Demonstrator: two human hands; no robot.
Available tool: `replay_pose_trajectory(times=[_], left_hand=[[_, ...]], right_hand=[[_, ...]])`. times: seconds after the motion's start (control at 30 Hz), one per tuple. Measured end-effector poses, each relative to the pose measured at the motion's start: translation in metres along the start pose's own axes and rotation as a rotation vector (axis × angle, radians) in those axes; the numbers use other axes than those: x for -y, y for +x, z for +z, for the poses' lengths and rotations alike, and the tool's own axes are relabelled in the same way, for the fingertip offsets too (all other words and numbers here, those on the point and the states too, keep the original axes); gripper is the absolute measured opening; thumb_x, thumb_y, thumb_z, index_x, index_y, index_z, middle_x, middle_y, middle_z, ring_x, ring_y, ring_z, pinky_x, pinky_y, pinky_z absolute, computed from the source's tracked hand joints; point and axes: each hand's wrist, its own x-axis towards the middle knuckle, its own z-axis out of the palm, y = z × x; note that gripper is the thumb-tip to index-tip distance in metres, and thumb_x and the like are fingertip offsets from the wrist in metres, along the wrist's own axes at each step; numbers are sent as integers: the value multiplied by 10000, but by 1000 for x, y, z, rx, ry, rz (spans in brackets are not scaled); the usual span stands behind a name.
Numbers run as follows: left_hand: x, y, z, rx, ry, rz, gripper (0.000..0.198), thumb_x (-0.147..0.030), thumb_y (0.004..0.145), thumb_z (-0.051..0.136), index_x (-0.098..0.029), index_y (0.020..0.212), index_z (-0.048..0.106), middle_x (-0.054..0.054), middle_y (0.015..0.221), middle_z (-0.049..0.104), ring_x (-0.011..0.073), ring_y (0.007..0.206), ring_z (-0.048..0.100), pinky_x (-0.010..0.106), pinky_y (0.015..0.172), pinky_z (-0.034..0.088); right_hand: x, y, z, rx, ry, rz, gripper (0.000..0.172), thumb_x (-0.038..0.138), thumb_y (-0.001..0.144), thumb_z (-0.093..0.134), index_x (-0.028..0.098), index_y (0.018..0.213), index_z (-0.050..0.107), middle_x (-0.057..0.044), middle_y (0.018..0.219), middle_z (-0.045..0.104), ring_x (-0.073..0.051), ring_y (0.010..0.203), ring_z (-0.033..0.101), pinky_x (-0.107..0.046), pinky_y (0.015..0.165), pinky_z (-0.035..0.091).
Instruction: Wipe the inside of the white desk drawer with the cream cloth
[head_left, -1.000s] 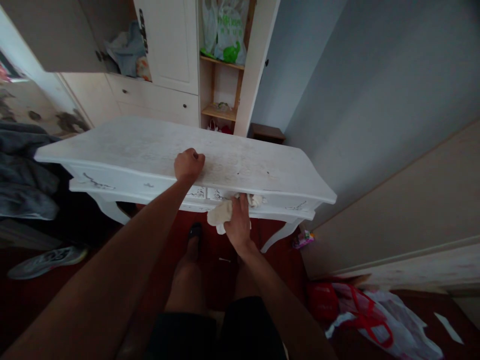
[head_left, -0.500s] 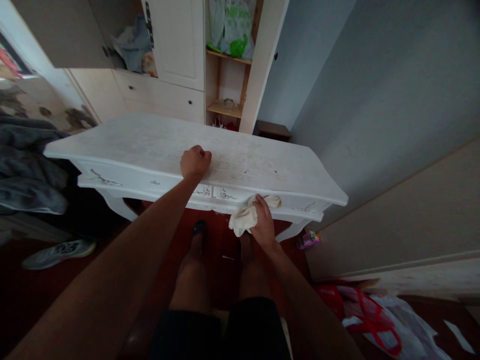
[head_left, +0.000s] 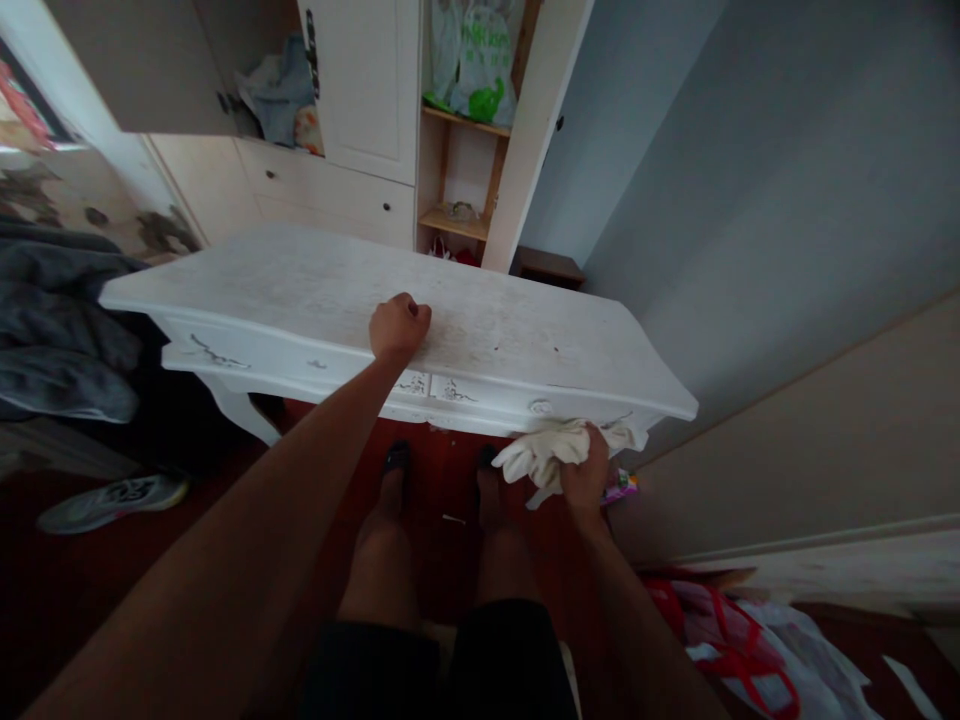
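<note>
A white console table (head_left: 300, 290) with a dusty top stands in front of me. My left hand (head_left: 397, 325) rests on its front edge as a closed fist with nothing in it. My right hand (head_left: 585, 470) grips a crumpled white cloth (head_left: 544, 450) and presses it against the lower front rail near the table's right end, just below a small drawer knob (head_left: 540, 407). My bare legs and feet show under the table.
A white wardrobe (head_left: 360, 90) with open shelves and hanging plastic bags stands behind the table. A grey wall runs along the right. Red and white bags (head_left: 742, 650) lie on the floor at lower right, a sneaker (head_left: 112, 500) at the left, dark bedding beyond.
My right hand has slid the cloth rightward along the table's front, from the middle drawer area to the right end. My left fist has stayed put on the edge.
</note>
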Motion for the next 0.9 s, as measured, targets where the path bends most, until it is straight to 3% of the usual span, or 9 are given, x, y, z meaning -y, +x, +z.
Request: replay_pose_trajectory(times=[0.13,0.3,0.5,0.63,0.7,0.8,0.9], left_hand=[[0,0,1,3,-9,-4,283,-319,888,488,-186,946,731,153,999,746,279,976,666,392,893,492],[0,0,0,2,3,-7,285,-323,888,488,-188,952,730,149,1001,744,280,993,669,387,895,491],[0,-1,-1,-2,13,-1,267,-312,889,495,-192,931,730,149,992,751,275,971,679,383,874,501],[1,0,0,-10,11,-3,266,-315,890,491,-198,918,729,152,987,756,275,958,687,386,860,506],[2,1,0,-6,14,-2,266,-317,888,492,-200,912,730,157,985,759,283,950,693,392,848,509],[3,2,0,-1,25,0,268,-327,887,497,-205,914,734,159,983,762,294,948,702,400,837,511],[3,2,-1,2,38,6,280,-331,890,491,-203,918,739,164,982,765,307,953,706,405,828,513]], right_hand=[[-5,17,-33,-63,68,168,495,381,781,617,190,1236,591,-128,1195,651,-300,1113,621,-604,1042,475],[40,21,-39,-85,275,190,478,362,778,684,205,1223,607,-135,1235,656,-292,1136,642,-573,1045,497],[105,50,-29,-200,272,-12,400,372,914,589,227,1286,579,-170,1296,631,-307,1214,631,-576,1072,503],[127,109,-21,-442,304,-205,447,349,901,637,220,1313,523,-148,1313,598,-291,1268,596,-557,1130,454],[128,147,-13,-491,308,-295,495,349,891,643,221,1334,462,-140,1327,570,-268,1276,584,-531,1137,447],[114,201,4,-408,251,-376,591,361,860,628,196,1373,385,-146,1337,540,-267,1259,578,-521,1102,470],[88,237,20,-125,86,-354,632,287,814,612,143,1392,402,-176,1365,543,-290,1290,548,-532,1122,438]])
